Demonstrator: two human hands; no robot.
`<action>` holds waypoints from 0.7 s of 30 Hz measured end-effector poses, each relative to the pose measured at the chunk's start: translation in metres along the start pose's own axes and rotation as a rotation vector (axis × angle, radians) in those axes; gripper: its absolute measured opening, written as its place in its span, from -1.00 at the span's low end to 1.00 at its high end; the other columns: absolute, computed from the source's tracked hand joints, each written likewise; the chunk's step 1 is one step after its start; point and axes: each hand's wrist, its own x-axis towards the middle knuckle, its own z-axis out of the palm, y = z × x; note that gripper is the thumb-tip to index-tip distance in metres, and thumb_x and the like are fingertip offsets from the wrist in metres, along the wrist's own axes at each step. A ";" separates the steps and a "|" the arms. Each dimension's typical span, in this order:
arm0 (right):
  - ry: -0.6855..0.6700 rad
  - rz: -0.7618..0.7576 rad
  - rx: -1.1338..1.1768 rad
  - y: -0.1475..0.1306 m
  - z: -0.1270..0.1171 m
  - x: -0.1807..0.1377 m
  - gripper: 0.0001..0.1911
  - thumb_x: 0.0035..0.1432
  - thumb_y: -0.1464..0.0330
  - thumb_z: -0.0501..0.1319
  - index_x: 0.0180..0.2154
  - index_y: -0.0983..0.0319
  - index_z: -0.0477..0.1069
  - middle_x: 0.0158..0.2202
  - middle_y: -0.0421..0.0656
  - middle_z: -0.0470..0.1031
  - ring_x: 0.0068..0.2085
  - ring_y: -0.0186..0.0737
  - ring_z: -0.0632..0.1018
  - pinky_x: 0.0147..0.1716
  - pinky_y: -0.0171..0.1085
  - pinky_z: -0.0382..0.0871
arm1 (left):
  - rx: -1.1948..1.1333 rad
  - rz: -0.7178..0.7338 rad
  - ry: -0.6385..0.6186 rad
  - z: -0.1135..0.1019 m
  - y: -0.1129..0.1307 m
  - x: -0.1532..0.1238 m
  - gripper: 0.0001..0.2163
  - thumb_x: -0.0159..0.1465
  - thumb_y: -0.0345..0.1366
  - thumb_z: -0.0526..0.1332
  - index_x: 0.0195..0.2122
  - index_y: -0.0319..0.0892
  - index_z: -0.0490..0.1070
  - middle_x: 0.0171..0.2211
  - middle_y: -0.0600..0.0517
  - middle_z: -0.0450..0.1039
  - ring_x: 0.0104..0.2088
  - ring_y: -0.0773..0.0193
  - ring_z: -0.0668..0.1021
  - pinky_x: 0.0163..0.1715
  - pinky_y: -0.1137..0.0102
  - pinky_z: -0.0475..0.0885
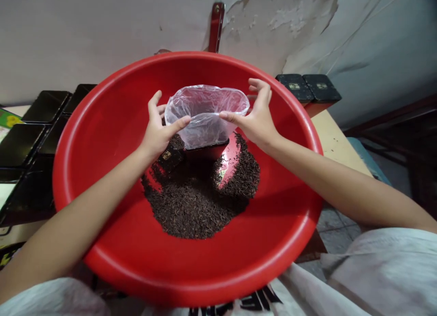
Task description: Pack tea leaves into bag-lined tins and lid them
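Note:
A large red basin (102,124) fills the view, with a heap of dark loose tea leaves (194,202) on its bottom. A clear plastic bag (208,113) lines a small dark box standing among the leaves, its mouth held wide. My left hand (160,129) pinches the bag's left rim between thumb and fingers. On the other side my right hand (256,115) grips the right rim. A small dark tin (169,157) lies half buried under my left hand.
Black tins (34,138) are stacked on the left beside the basin. Two more black tins (309,87) stand at the back right on a pale table (336,143). A peeling wall (290,24) rises behind. A red handle (216,27) sticks up past the basin.

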 end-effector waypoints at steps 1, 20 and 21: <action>-0.060 0.022 0.069 0.004 0.001 -0.002 -0.06 -0.08 -0.01 0.29 0.20 0.21 -0.05 0.19 0.09 0.08 0.21 0.11 0.19 0.12 0.12 0.17 | 0.019 -0.009 -0.013 -0.003 0.000 -0.003 -0.13 0.06 0.12 0.27 0.26 0.04 -0.23 0.06 -0.13 0.23 0.08 -0.03 0.40 -0.02 0.08 0.38; -0.312 0.227 0.234 -0.036 0.028 -0.003 -0.82 -0.01 0.49 0.13 -0.32 0.29 0.44 -0.41 -0.16 0.49 -0.41 -0.32 0.43 -0.36 -0.31 0.25 | 0.461 -0.251 -0.067 0.052 0.044 0.003 -0.83 0.14 -0.28 0.17 -0.26 -0.17 0.47 -0.28 -0.03 0.54 -0.24 0.10 0.54 -0.19 0.27 0.39; -0.383 0.187 0.224 -0.040 0.024 -0.003 -0.81 -0.03 0.48 0.15 -0.29 0.30 0.44 -0.37 -0.14 0.50 -0.39 -0.31 0.43 -0.35 -0.31 0.25 | 0.471 -0.284 -0.013 0.055 0.045 0.002 -0.82 0.15 -0.26 0.18 -0.25 -0.15 0.46 -0.29 -0.02 0.54 -0.25 0.10 0.55 -0.20 0.28 0.39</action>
